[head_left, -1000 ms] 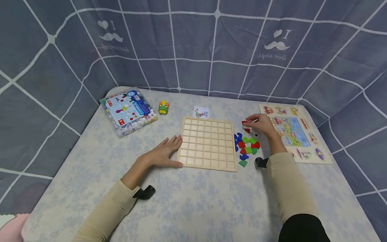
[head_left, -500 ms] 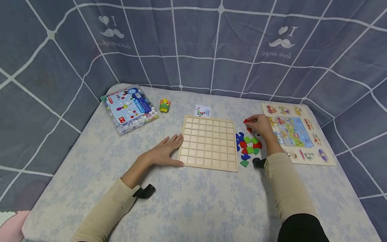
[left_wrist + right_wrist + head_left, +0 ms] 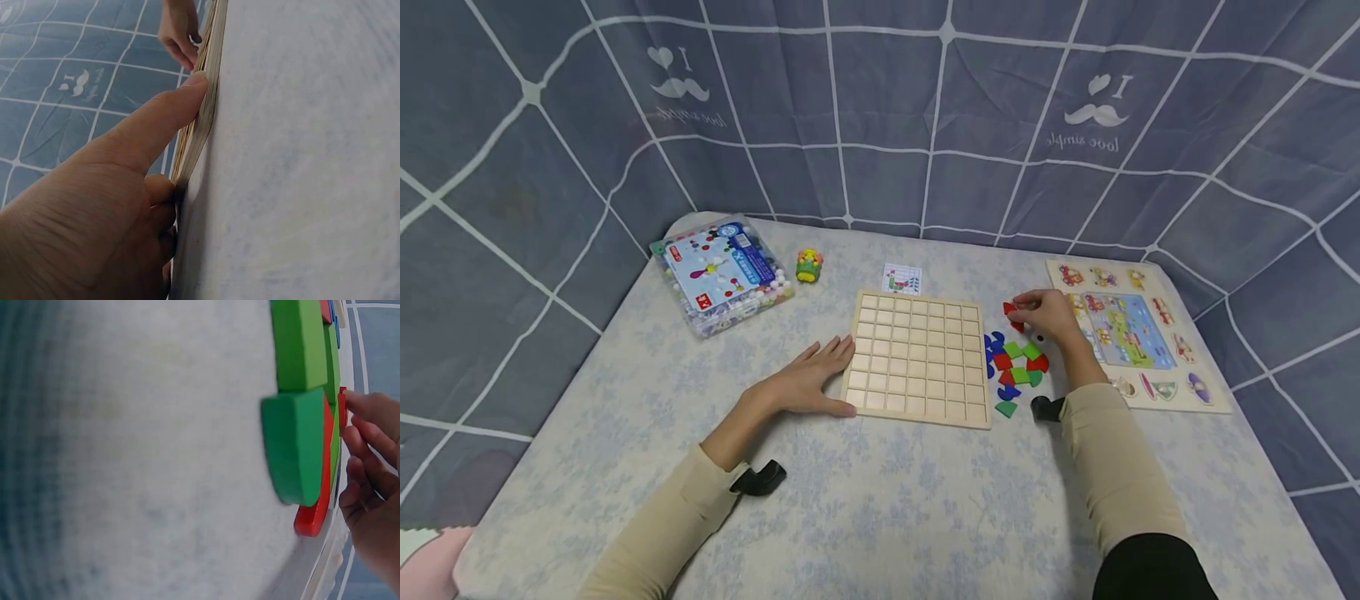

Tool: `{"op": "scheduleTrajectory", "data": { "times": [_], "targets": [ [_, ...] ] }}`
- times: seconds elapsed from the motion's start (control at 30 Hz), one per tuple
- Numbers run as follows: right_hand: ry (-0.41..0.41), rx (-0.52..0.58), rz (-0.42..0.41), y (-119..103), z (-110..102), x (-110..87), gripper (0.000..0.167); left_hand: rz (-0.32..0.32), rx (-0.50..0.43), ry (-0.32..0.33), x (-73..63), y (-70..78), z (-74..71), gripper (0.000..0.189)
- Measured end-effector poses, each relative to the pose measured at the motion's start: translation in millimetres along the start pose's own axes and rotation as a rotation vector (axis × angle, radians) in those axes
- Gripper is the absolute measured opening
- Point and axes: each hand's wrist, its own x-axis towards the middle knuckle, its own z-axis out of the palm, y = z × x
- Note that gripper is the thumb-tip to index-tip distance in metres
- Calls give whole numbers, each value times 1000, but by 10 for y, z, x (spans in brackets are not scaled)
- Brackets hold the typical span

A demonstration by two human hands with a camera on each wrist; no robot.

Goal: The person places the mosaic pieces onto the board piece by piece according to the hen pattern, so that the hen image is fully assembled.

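While right hand [image 3: 1051,315] pinches red piece [image 3: 1009,308], left hand [image 3: 811,379] flat against grid board [image 3: 916,357]

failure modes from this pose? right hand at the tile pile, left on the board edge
1. The right hand pinches a red piece at the far edge of the loose tile pile; pulling back could scatter neighbouring tiles.
2. The left hand only rests against the grid board edge; a nudge could slide it.
3. Pinch looks fingertip-only, so the piece may slip.
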Motion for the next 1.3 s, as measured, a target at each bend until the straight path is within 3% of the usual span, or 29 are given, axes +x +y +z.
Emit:
{"op": "scheduleTrajectory", "data": {
  "times": [0.43,1.1,1.3],
  "targets": [
    [4,8,55,15,30,16,44,4,-3,9,-3,-14,15,108],
    [-23,43,12,19,69,32,45,3,10,3,3,-14,12,108],
    [-14,59,-42,47,86,49,43,4,3,5,1,-10,8,107]
  ]
}}
